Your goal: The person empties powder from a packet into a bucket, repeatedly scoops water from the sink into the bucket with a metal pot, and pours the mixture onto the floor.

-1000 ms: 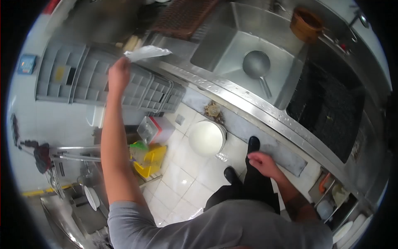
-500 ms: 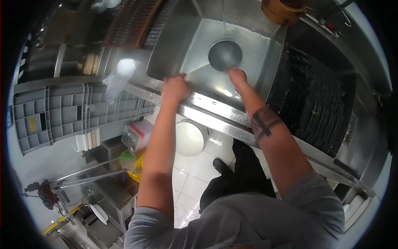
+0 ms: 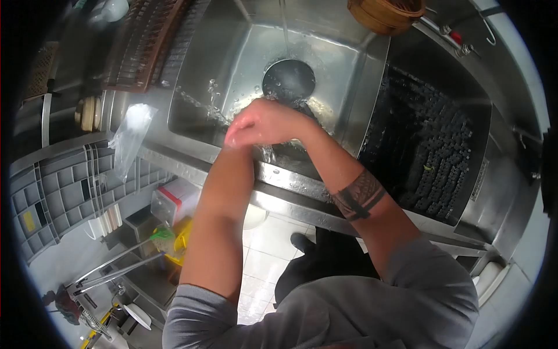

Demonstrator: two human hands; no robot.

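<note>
My right hand (image 3: 270,123) reaches across the near side of the steel sink (image 3: 195,99), its fingers curled over my left hand (image 3: 237,139). Most of my left hand is hidden under the right, and its fingers do not show. Both hands are wet, and drops splash around them. Just beyond them, in the sink, is a round, dark vessel (image 3: 289,79) with a thin rim. A thin stream of water (image 3: 285,29) falls near its far edge. Neither hand visibly holds the vessel now.
A bamboo steamer (image 3: 386,14) stands at the sink's far right corner. To the right lies a wet black ridged surface (image 3: 430,145). A brown rack (image 3: 145,46) and a clear plastic bag (image 3: 133,134) are at the left. A white bucket (image 3: 254,216) stands below the counter.
My right hand has left the vessel's near edge and moved left onto my left hand. Splashing has started around the hands. The view has shifted slightly to the right.
</note>
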